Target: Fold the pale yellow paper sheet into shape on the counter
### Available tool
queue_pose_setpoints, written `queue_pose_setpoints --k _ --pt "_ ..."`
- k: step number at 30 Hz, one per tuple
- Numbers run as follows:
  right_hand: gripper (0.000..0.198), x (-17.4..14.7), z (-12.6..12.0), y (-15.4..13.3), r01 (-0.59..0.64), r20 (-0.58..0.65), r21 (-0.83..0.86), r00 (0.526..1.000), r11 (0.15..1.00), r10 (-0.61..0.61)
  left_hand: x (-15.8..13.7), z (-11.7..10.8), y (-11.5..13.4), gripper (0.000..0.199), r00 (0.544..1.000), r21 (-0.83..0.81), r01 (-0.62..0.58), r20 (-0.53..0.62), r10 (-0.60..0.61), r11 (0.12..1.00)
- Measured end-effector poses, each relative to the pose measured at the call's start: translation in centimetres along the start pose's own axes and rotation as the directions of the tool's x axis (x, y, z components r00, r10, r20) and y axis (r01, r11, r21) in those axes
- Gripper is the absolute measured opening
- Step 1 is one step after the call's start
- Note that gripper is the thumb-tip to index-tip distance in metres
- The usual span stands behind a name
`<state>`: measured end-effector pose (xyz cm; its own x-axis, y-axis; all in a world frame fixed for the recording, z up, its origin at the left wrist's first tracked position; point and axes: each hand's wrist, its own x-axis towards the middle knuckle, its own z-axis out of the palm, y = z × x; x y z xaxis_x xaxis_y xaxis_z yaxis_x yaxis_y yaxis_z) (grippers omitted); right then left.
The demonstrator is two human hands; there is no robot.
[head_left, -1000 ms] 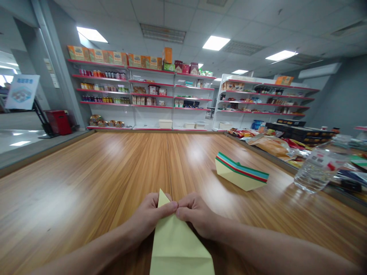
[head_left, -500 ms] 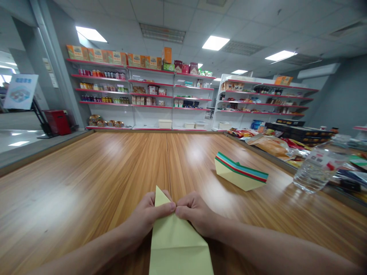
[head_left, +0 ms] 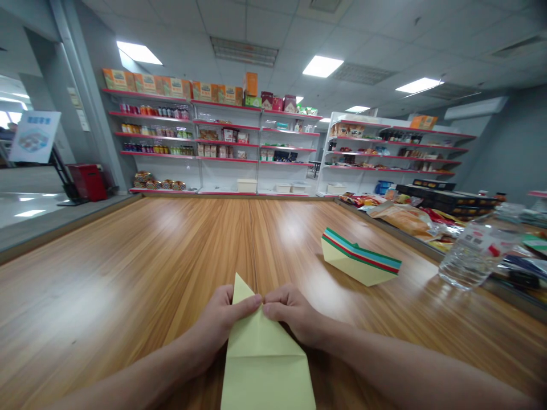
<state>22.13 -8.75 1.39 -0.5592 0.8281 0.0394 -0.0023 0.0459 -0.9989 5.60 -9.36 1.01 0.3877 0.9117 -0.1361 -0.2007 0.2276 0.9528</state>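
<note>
- Wooden table point(head_left: 171, 256) is backed by shelves point(head_left: 226, 159).
- Folded yellow paper point(head_left: 267, 378) is pinched by left hand point(head_left: 224, 313) and right hand point(head_left: 297, 316).
- Paper boat point(head_left: 356, 263) is set beyond.

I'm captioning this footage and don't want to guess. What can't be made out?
All in the head view:
- Yellow paper: near end cut off by the bottom edge.
- Left hand: most fingers hidden behind that paper.
- Paper boat: far side hidden by its near side.
- Plastic bottle: label print too small and blurred.

Left hand point(head_left: 223, 314) and right hand point(head_left: 296, 316) pinch, thumbs point(head_left: 247, 307) close together
</note>
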Motion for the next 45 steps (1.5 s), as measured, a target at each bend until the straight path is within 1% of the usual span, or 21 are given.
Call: queue_pose_setpoints --k 2,5,8,11,12,16,19,23,25,30,36,40,42,45 --pt "0.030 0.11 -0.13 -0.02 -0.002 0.044 0.025 0.999 1.000 0.000 0.06 -0.11 -0.07 0.028 1.000 -0.015 0.001 -0.020 -0.001 1.000" --pt "0.029 0.13 -0.08 -0.23 0.025 0.053 -0.038 0.998 0.999 -0.023 0.05 -0.16 0.01 0.027 0.999 -0.039 0.025 -0.042 -0.026 0.999" --pt "0.029 0.02 0.10 -0.33 0.040 -0.017 -0.082 0.999 0.996 -0.042 -0.05 -0.09 0.23 0.027 0.998 -0.051 0.033 -0.044 -0.035 0.998" --pt "0.029 -0.04 0.04 -0.05 0.059 -0.095 -0.068 0.993 0.996 -0.066 -0.07 -0.06 0.34 0.026 0.997 -0.090 0.054 -0.056 -0.059 0.994" --pt "0.029 -0.04 -0.04 0.09 0.062 -0.100 -0.059 0.993 0.996 -0.068 -0.04 -0.08 0.31 0.025 0.996 -0.095 0.059 -0.055 -0.065 0.994" --pt "0.029 0.06 -0.38 0.44 0.039 -0.034 0.011 0.999 0.999 -0.038 0.18 -0.16 -0.02 0.027 1.000 -0.062 0.009 -0.020 -0.010 0.998" --pt "0.030 0.10 -0.44 0.42 0.036 -0.034 0.009 0.999 0.999 -0.036 0.33 -0.19 -0.17 0.028 1.000 -0.057 -0.021 -0.024 0.019 0.998" --pt "0.029 0.09 -0.40 0.43 0.030 -0.011 0.030 1.000 0.999 -0.030 0.50 -0.32 0.03 0.027 0.998 -0.071 -0.014 -0.057 0.009 0.997" --pt "0.027 0.07 -0.37 0.43 0.027 0.000 0.012 1.000 1.000 -0.027 0.57 -0.43 0.14 0.027 0.997 -0.084 -0.014 -0.082 0.007 0.996" --pt "0.027 0.08 -0.31 0.29 0.040 -0.068 -0.074 0.997 0.996 -0.045 0.61 -0.60 0.15 0.026 0.997 -0.101 -0.004 -0.075 -0.004 0.995" --pt "0.030 0.12 -0.47 0.40 0.031 0.020 -0.004 0.999 1.000 -0.030 0.69 -0.67 0.27 0.027 0.992 -0.108 -0.043 -0.119 0.030 0.993" --pt "0.030 0.10 -0.52 0.36 0.033 -0.013 -0.071 0.999 0.997 -0.034 0.74 -0.73 0.42 0.028 0.992 -0.103 -0.043 -0.124 0.030 0.994" --pt "0.029 0.08 -0.54 0.38 0.034 -0.024 -0.079 0.999 0.996 -0.036 0.71 -0.74 0.44 0.028 0.993 -0.102 -0.035 -0.120 0.023 0.994" --pt "0.029 0.07 -0.64 0.57 0.039 0.018 -0.037 0.999 0.999 -0.038 0.68 -0.74 0.47 0.027 0.992 -0.102 -0.026 -0.126 0.013 0.994"
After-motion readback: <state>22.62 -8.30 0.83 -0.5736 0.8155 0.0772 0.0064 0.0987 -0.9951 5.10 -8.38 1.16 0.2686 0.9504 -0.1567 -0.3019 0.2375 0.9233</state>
